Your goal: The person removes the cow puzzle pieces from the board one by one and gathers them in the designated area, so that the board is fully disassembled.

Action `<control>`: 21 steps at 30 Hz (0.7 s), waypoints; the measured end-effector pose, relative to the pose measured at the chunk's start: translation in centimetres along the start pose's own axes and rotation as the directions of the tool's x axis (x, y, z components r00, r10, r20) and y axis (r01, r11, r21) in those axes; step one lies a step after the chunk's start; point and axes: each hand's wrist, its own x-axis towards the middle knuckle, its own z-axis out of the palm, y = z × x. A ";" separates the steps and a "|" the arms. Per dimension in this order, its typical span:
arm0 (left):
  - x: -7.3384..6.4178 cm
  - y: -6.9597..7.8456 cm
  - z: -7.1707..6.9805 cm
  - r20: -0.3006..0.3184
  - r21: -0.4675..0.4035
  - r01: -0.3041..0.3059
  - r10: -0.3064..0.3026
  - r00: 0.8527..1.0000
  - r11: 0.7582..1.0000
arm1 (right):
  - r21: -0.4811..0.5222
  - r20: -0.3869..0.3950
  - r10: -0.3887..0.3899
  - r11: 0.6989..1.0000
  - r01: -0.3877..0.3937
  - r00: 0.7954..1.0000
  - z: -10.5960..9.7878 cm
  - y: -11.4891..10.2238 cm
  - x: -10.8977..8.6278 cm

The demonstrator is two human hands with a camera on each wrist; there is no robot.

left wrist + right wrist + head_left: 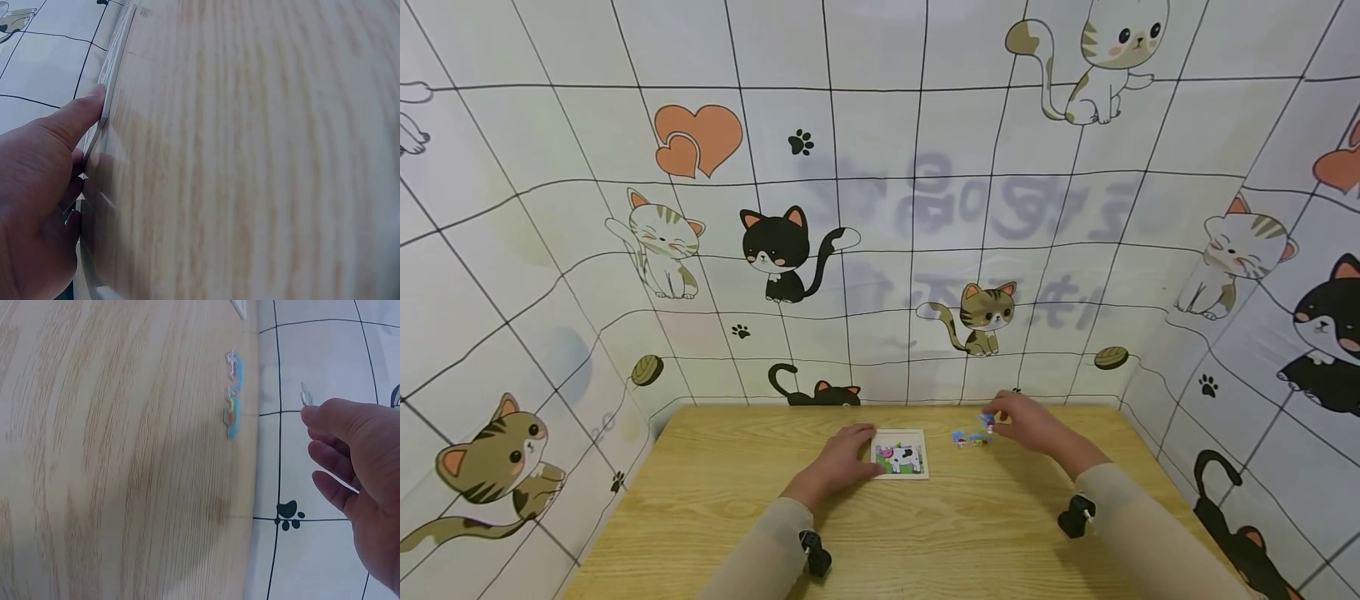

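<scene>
A small jigsaw puzzle tray (pixel 914 477) with a pale border lies on the wooden table. Pieces showing a black-and-white cow on green fill its lower part; its upper strip is bare. My left hand (pixel 844 461) holds the tray at its left side, the thumb at the near corner and fingers at the far one. In the left wrist view, the thumb (pixel 81 115) presses along the tray's edge. Between right thumb and fingers, my right hand (pixel 1021 421) pinches a small blue puzzle piece (pixel 306 395), raised above the table. Two loose pieces (pixel 232 415) lie just left of that hand.
The wooden table (pixel 895 542) ends at the back against a wall cloth (pixel 880 275) printed with cats, which also covers both sides. Black wrist cameras (pixel 1077 516) sit on both sleeves.
</scene>
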 end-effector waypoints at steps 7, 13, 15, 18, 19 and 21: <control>0.0 0.2 -0.1 0.004 -0.005 0.003 -0.003 1.000 1.000 | 0.016 -0.004 0.029 0.999 -0.029 1.000 -0.9 0.6 -0.8; -0.1 0.1 -0.1 0.003 -0.006 0.001 -0.001 1.000 1.000 | 0.026 -0.013 0.038 0.999 -0.038 0.999 -1.2 1.1 -1.3; -0.1 0.1 -0.1 0.004 -0.009 -0.001 0.001 1.000 1.000 | 0.034 -0.017 0.044 0.998 -0.043 0.999 -1.2 1.2 -1.5; 0.0 0.0 0.0 0.001 -0.006 -0.003 0.003 1.000 1.000 | 0.041 -0.026 0.058 0.998 -0.057 0.998 -1.1 1.6 -1.8; 0.0 0.0 0.0 0.001 -0.004 -0.003 0.003 1.000 1.000 | 0.042 -0.030 0.069 0.997 -0.068 0.997 -1.0 1.8 -1.8; 0.1 -0.2 0.1 0.001 0.000 -0.003 0.003 1.000 1.000 | 0.043 -0.036 0.095 0.995 -0.093 0.995 -0.7 2.1 -2.0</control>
